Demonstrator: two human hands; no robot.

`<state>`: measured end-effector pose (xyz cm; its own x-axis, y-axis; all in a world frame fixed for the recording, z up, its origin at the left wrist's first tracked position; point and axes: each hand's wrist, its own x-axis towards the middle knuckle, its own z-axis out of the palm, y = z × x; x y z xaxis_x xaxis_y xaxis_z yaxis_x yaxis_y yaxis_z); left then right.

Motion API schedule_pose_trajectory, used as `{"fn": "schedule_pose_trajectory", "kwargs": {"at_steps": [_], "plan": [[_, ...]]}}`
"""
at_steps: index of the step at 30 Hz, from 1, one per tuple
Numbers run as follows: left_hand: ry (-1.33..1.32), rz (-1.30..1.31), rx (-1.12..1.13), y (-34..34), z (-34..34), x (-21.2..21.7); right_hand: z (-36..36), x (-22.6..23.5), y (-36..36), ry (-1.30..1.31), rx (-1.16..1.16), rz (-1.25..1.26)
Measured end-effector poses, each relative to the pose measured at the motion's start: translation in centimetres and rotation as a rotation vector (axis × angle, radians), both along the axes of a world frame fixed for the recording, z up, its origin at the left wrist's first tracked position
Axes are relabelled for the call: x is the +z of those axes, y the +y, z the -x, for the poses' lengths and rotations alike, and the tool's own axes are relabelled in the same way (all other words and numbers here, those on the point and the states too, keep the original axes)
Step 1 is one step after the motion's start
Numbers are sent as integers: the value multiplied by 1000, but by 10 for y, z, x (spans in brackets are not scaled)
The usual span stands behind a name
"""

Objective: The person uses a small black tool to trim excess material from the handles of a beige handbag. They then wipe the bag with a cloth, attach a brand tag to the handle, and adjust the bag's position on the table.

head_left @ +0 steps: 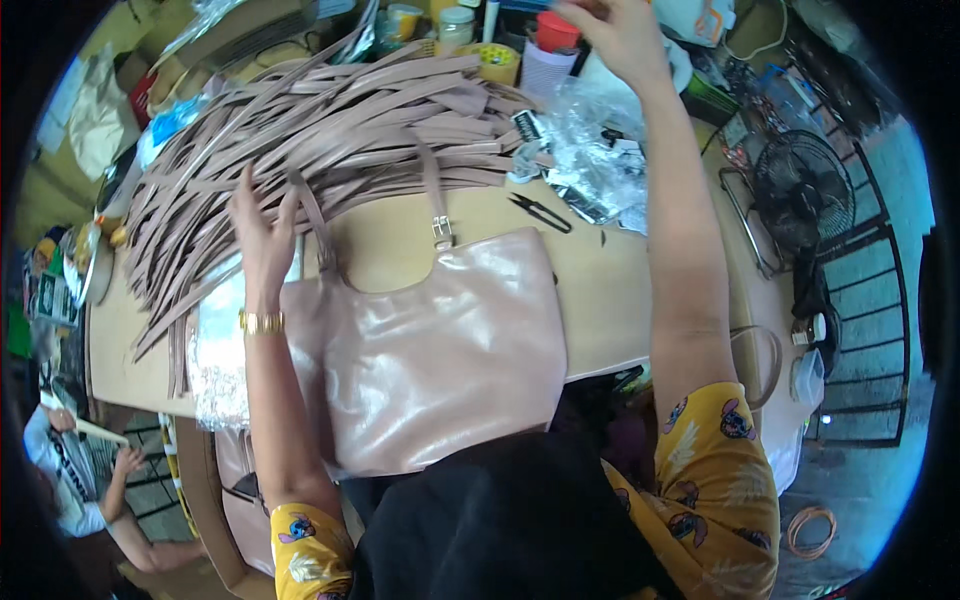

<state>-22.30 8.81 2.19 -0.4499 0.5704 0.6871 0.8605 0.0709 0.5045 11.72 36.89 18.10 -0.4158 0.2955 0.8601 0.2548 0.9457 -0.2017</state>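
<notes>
A glossy dusty-pink handbag (440,350) lies on the table in front of me. Its strap rises in a blurred loop, with a silver buckle (442,230) on its right side. My left hand (265,235) is beside the strap's left side, fingers spread and holding nothing. Farther off at the top right, my right hand (620,40) is above a red cup (556,32). Its fingers are bent together near the picture's edge; anything between them is too small to make out. Black thread snips (540,212) rest right of the strap.
Many pink strips (330,140) are heaped across the table's far side. Clear plastic packets (595,150) lie at the right, near a tape roll (497,65). A black fan (803,190) stands farther right. Another person (75,470) sits at the lower left, beside a cardboard box (200,500).
</notes>
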Motion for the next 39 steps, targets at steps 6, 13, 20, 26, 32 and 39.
{"fn": "schedule_pose_trajectory", "kwargs": {"at_steps": [6, 13, 20, 26, 32, 39], "plan": [[-88, 428, -575, -67, -134, 23, -158, -116, 18, -940, -660, 557], [176, 687, -387, -101, -185, -30, -144, -149, -7, -749, -594, 642], [157, 630, -385, -99, -188, -30, -161, -149, -17, -687, -480, 470], [119, 599, -385, -102, -185, -34, -172, -95, -25, -435, -557, 583], [118, 587, -393, -104, -185, -36, -172, -58, -32, -202, -584, 449], [120, 540, -416, -99, -189, -36, -163, -44, -27, 236, -346, 581]]}}
